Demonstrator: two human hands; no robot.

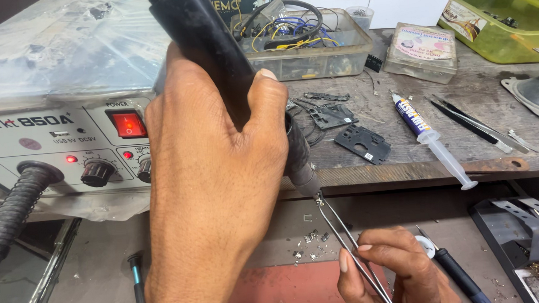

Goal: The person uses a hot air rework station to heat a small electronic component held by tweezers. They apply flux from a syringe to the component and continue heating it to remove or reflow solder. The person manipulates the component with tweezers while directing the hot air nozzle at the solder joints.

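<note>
Left hand (213,191) wraps its grip tight around the black hot-air wand (215,56), nozzle just above the tweezers (348,242) pinched by the right hand (395,271) at the bottom edge. Tiny metal bits (308,241) lie near on open counter (359,211); the tweezer tips' catch is too small to make out.

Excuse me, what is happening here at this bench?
A person works with both hands. The left hand holds a black hot-air wand, nozzle pointing down. The right hand holds thin metal tweezers, tips right under the nozzle. Small metal bits lie below. The grey station behind has its red switch lit.
</note>
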